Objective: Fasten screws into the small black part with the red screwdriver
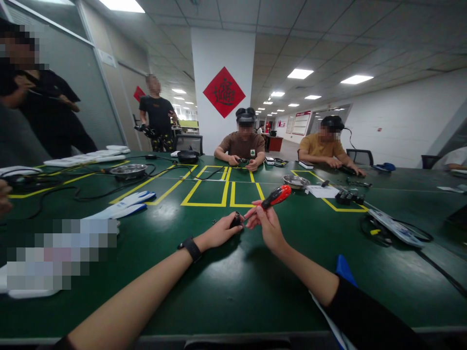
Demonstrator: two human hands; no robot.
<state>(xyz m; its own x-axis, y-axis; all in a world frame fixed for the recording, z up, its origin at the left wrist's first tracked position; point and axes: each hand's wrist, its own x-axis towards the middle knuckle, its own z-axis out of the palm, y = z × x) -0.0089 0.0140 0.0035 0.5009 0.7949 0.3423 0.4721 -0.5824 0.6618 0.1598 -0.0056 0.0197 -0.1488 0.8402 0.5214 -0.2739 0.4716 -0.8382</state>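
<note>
Holds a red-and-black screwdriver-like tool (279,196) at the centre of the frame, pinched low on the handle between thumb and fingers of the right hand (269,227), butt tilted toward the upper right. Grasps a small dark part (237,220) in the curled left hand (219,234), just left of the right fingertips, over the green table (226,301). Has both tool and part in hand, near each other; seems, as a judgement, partway along, with handling of the part unfinished. Cannot tell of any contact between tool and part, nor of any fastening done, with no shaft clearly visible. Leaves several black blocks (349,197) untouched at right of the frame, near a metal bowl (293,185) and a white sheet (321,192).
</note>
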